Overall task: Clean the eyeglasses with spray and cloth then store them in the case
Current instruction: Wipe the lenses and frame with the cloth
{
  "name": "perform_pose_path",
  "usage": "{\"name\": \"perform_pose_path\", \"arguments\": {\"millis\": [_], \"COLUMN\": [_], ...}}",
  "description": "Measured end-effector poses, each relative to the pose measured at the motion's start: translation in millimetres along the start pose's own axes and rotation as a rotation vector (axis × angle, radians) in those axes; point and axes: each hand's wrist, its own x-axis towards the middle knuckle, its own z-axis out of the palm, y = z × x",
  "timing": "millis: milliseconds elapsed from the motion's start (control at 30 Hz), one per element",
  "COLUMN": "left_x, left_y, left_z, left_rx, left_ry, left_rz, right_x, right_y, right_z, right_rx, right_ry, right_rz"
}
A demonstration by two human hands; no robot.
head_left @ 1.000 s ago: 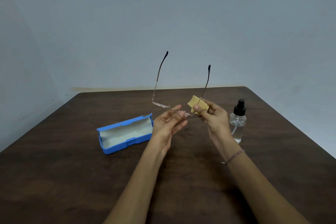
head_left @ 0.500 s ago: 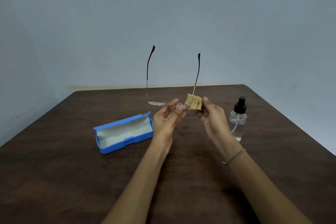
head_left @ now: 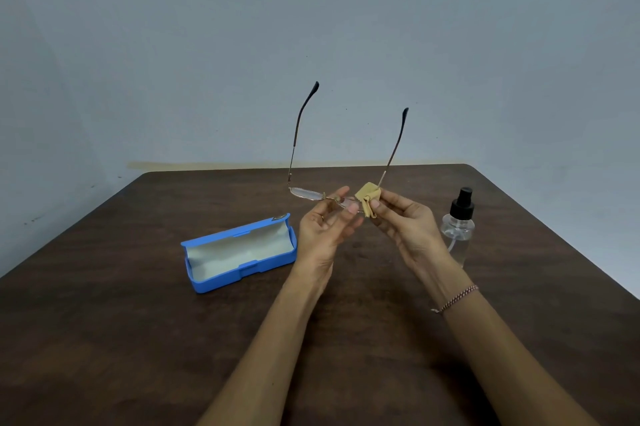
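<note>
Head view: eyeglasses (head_left: 304, 193) and cloth (head_left: 367, 198) between hands (head_left: 323, 230) (head_left: 407, 226)

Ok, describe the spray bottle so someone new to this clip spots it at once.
On the dark brown table, look right, beside the right hand pinching the tan cloth. The spray bottle stands upright there, clear-bodied with a black pump top, unlike the low blue case lying open on the left.

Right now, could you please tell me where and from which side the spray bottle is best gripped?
Probably grip the bottle round its clear body, below the black cap, coming from its right. It stands upright on the table, and the round body suits wrapped fingers. The right hand, pinching the cloth, crowds its left side.
</note>
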Motion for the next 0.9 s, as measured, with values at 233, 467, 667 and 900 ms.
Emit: {"name": "perform_pose_path", "arguments": {"millis": [233, 467, 667, 900], "left_x": [-1.6, 1.2, -1.3, 1.2], "left_y": [-1.1, 0.7, 0.2, 0.5], "left_z": [2.0, -2.6, -2.3, -6.6], "left_rx": [-0.039, -0.055, -0.019, 0.008], "left_ry": [-0.045, -0.079, -0.101, -0.038], "left_rz": [-0.027, -0.023, -0.034, 0.013], "right_x": [2.3, -1.3, 0.8, 2.4], "right_y": [3.5, 0.9, -13.6, 3.8], "right_z": [-1.2, 5.7, -1.6, -0.5], "right_rx": [-0.128, -0.178, -0.126, -0.483], "right_ry": [-0.017, -0.006, 0.093, 0.051], "right_rz": [-0.066, -0.167, -0.277, -0.242]}}
